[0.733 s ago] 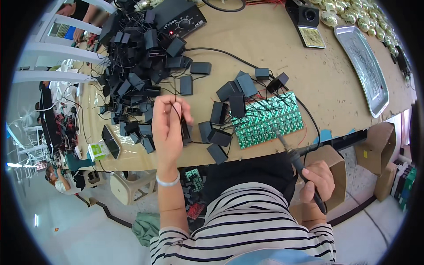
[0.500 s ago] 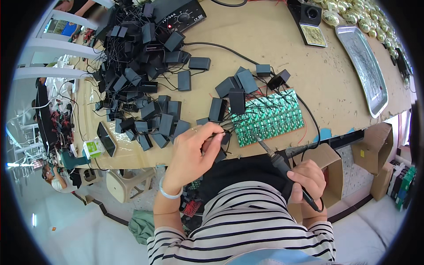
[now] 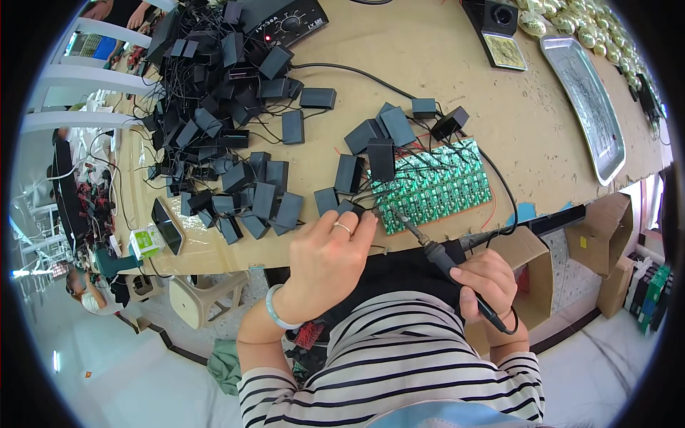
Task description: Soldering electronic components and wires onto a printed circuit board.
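Note:
My right hand point(image 3: 489, 287) is closed around the dark handle of a soldering iron point(image 3: 446, 260). The iron's metal tip points up and left, over the lower left part of a green circuit board panel point(image 3: 439, 187). At the panel's left edge my left hand point(image 3: 332, 251) has its fingers pinched together on a thin black wire point(image 3: 376, 208); the fingertips are partly hidden. Black wires run across the panel to several black boxes, among them one box point(image 3: 382, 160) lying on its upper left corner and another point(image 3: 349, 174) just beyond my left fingers.
A tangled heap of black wired boxes point(image 3: 235, 110) covers the table's left side. Behind it stands a soldering station point(image 3: 289, 25). A tip-cleaner holder point(image 3: 504, 51) and metal tray point(image 3: 586, 110) lie at right. The iron's cable point(image 3: 499, 171) loops around the panel.
My left hand has moved right and turned its back up, with fingertips closer to the panel's edge. The soldering iron has shifted slightly up and left.

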`<state>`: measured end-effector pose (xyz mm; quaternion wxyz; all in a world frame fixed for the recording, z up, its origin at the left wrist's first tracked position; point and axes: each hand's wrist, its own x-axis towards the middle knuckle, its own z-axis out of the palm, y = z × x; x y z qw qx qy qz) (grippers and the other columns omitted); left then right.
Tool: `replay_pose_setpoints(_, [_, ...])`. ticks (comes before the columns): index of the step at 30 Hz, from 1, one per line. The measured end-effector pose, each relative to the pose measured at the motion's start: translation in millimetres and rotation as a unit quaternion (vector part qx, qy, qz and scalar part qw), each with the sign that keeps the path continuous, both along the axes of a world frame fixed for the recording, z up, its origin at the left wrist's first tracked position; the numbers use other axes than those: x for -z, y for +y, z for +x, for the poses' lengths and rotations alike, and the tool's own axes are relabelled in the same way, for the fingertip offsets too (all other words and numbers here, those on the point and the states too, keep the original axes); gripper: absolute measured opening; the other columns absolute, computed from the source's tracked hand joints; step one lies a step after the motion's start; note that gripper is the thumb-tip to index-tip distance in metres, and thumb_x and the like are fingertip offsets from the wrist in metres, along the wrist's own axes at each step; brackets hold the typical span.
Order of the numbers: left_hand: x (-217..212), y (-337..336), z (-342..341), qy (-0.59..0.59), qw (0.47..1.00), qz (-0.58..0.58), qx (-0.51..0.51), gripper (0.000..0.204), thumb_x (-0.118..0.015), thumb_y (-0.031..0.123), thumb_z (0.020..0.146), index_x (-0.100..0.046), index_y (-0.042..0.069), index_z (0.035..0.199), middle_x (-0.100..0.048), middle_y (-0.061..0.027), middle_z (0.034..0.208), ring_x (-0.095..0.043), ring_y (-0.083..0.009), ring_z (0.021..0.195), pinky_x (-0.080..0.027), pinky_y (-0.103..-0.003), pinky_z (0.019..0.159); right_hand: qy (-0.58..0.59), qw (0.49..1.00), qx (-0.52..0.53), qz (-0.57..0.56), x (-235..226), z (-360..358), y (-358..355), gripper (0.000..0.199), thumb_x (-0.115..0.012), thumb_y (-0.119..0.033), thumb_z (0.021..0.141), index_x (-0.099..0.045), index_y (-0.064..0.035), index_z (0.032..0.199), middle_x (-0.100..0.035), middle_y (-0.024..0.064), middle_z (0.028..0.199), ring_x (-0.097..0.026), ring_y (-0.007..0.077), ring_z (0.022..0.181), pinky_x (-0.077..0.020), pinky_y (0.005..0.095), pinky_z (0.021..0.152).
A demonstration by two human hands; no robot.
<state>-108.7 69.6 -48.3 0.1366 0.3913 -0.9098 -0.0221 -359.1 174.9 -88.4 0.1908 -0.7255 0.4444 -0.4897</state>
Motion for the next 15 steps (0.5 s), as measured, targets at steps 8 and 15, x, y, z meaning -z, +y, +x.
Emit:
replay_pose_setpoints(8, [0, 7, -6, -0.065, 0.997, 0.028, 0.003, 0.023, -0.068, 0.009, 0.074, -0.067, 0.005, 0.096, -0.054, -0.0029, 0.077, -0.057, -0.0187, 0.070, -0.047, -0.032, 0.055, -0.002, 1.000, -0.004, 0.000, 2, 0, 0, 0.028, -0.065, 0.000, 0.078, -0.072, -0.0006, 0.106, -0.069, 0.0093, 0.086, -0.064, 0.0245, 0.065, -0.0533, 0.0349, 0.060])
replay_pose_setpoints(15, [3, -3, -7, -0.006, 0.998, 0.052, -0.018, 0.010, -0.075, 0.012, 0.087, -0.066, 0.009, 0.085, -0.053, -0.0034, 0.069, -0.059, -0.0213, 0.061, -0.047, -0.034, 0.051, 0.000, 1.000, 0.003, 0.012, 1, 2, 0, 0.017, -0.061, -0.007, 0.087, -0.070, 0.0018, 0.098, -0.069, 0.0136, 0.081, -0.064, 0.0280, 0.064, -0.0540, 0.0383, 0.062])
